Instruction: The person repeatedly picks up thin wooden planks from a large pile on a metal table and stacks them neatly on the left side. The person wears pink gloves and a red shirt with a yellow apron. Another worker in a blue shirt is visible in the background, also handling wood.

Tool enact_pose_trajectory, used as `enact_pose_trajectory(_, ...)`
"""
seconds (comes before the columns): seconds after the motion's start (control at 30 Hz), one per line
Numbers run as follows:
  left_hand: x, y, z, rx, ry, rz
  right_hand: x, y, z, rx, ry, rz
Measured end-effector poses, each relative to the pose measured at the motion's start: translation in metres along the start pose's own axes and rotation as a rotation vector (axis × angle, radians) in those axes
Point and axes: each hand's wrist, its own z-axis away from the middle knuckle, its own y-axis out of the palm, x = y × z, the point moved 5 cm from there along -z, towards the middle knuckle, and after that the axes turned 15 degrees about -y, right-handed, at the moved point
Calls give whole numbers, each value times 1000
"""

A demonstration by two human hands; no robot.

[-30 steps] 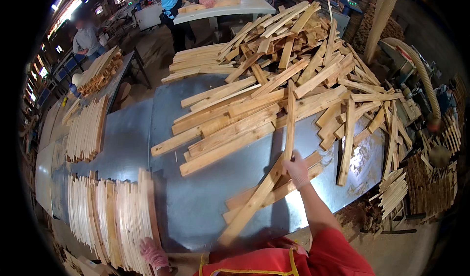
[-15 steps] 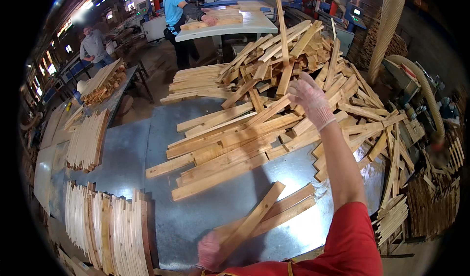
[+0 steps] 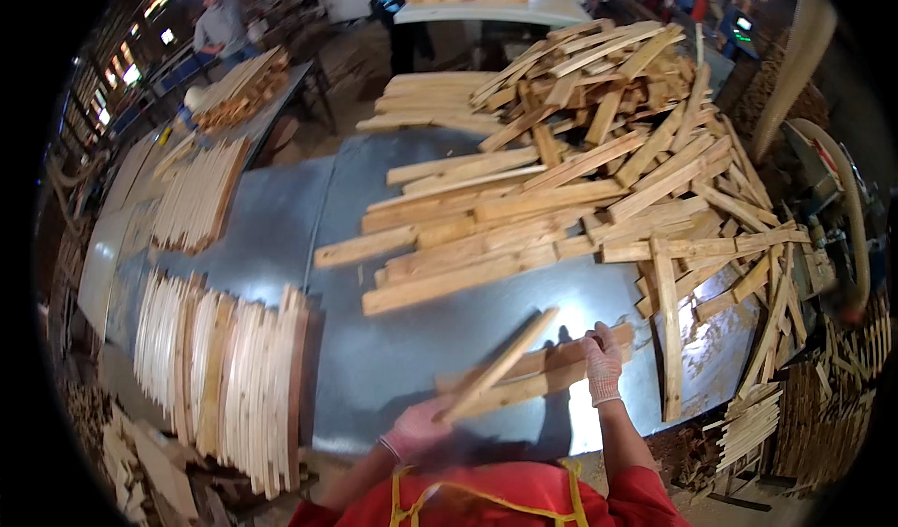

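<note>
My left hand (image 3: pixel 418 429), in a pale pinkish glove, is closed round the near end of a narrow wooden board (image 3: pixel 505 363), which slants up and away to the right. Beneath that board, two more wooden boards (image 3: pixel 533 387) lie side by side on the metal-topped table (image 3: pixel 374 368). Their right ends are in the grip of my gloved right hand (image 3: pixel 603 363), with its fingers over the top. The palm side of both hands is hidden.
A large jumbled pile of boards (image 3: pixel 608 87) covers the table's far right, with looser boards (image 3: pixel 468 265) in front. Neat rows of strips (image 3: pixel 224 377) stand at the left. One board (image 3: pixel 666 331) points toward me at right. A person (image 3: pixel 393 13) stands beyond, at a white table (image 3: pixel 496 8).
My right hand has come down from the pile onto the right ends of the two boards. The tall board that stood up from the pile no longer shows there. The view has shifted.
</note>
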Motion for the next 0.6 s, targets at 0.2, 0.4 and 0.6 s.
enact_pose_trajectory(0.2, 89, -17, 64, 306, -270, 929, 53, 81, 108, 634, -289, 896)
enact_pose_trajectory(0.4, 141, -79, 98, -678, -264, -225, 42, 115, 125, 809, -702, 1399)
enact_pose_trajectory(0.6, 237, -146, 159, -928, -541, -701, 60, 151, 102, 1071, -619, 1374)
